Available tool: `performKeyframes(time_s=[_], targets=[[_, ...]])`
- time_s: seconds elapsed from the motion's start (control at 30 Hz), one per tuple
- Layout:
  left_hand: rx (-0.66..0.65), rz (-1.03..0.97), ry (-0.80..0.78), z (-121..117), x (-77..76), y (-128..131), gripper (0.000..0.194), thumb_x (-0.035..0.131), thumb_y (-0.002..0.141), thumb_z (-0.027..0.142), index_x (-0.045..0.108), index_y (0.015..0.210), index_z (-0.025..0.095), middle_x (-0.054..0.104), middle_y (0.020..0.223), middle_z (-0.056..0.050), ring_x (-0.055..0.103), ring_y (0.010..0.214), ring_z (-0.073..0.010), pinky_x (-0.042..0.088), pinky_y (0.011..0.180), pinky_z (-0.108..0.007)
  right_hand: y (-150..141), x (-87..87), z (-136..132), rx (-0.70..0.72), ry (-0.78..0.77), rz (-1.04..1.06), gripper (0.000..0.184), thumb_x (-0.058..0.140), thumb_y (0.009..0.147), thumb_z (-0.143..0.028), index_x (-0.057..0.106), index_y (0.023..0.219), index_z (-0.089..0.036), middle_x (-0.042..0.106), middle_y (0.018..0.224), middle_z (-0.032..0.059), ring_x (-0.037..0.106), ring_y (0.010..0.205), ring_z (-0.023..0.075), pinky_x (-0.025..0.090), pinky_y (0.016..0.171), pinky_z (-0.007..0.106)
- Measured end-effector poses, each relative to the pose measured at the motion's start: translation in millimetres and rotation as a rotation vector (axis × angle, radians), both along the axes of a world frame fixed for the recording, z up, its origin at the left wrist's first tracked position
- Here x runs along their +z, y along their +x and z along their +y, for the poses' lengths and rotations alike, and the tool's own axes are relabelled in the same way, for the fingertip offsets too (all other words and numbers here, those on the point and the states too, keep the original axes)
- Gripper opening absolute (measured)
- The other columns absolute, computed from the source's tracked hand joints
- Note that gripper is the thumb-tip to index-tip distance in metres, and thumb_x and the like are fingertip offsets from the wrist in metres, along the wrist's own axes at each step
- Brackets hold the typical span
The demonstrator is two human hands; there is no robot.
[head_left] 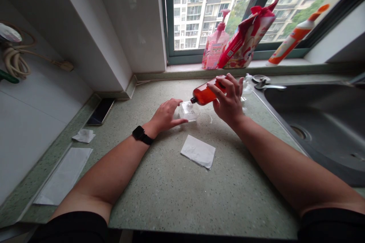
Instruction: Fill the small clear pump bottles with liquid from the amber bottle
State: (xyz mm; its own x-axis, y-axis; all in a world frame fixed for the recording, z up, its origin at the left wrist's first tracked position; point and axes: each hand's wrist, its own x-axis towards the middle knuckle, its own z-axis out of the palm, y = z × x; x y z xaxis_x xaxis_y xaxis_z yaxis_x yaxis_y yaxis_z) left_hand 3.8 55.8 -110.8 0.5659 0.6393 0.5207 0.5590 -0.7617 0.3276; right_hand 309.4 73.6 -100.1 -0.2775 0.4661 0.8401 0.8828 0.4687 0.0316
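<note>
My right hand [228,98] grips an orange-red plastic bottle [205,92], tilted so its black nozzle points down and left. The nozzle sits just above a small transparent glass container [188,111] on the speckled green countertop [171,193]. My left hand [167,115] holds that container from the left, with fingers over its top edge and thumb along its near side. Whether the nozzle touches the glass cannot be seen. A black smartwatch [142,134] is on my left wrist.
Behind my right hand stand more glass pieces [246,89] by a steel sink [313,121]. A folded white paper [198,152] lies before me. A phone [101,111], tissue [84,135] and white sheet [64,174] lie left. A pink pump bottle [215,43] stands on the windowsill.
</note>
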Motion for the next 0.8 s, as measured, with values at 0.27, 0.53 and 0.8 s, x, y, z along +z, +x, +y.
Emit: performKeyframes(time_s=[0.27,0.53,0.8], targets=[[-0.006,-0.005,-0.014,-0.4,0.8,-0.1,0.073,0.084,0.094,0.055,0.05,0.15,0.023,0.07,0.132,-0.015,0.071,0.116,-0.0329,0.058,0.1,-0.052,1.6,-0.6,0.8,0.003,-0.022,0.003,0.092,0.064,0.089,-0.003,0.045,0.164,-0.052,0.055,0.158,0.0048,0.038,0.163,0.0401,0.021,0.133,0.079],[-0.005,-0.004,-0.005,-0.6,0.9,0.7,0.072,0.086,0.094,0.055,0.05,0.147,0.022,0.07,0.132,-0.016,0.072,0.116,-0.0327,0.059,0.1,-0.051,-0.1,0.4,-0.5,-0.003,0.007,-0.012,0.091,0.062,0.091,-0.003,0.042,0.165,-0.052,0.055,0.156,0.0054,0.039,0.162,0.0401,0.023,0.133,0.079],[0.0,0.0,-0.017,-0.3,0.6,0.4,0.071,0.086,0.093,0.055,0.05,0.146,0.023,0.07,0.131,-0.015,0.072,0.115,-0.0323,0.058,0.099,-0.051,2.1,0.2,0.2,0.017,-0.055,0.013,0.09,0.063,0.09,-0.004,0.046,0.164,-0.053,0.053,0.159,0.0041,0.035,0.164,0.0412,0.018,0.134,0.08]])
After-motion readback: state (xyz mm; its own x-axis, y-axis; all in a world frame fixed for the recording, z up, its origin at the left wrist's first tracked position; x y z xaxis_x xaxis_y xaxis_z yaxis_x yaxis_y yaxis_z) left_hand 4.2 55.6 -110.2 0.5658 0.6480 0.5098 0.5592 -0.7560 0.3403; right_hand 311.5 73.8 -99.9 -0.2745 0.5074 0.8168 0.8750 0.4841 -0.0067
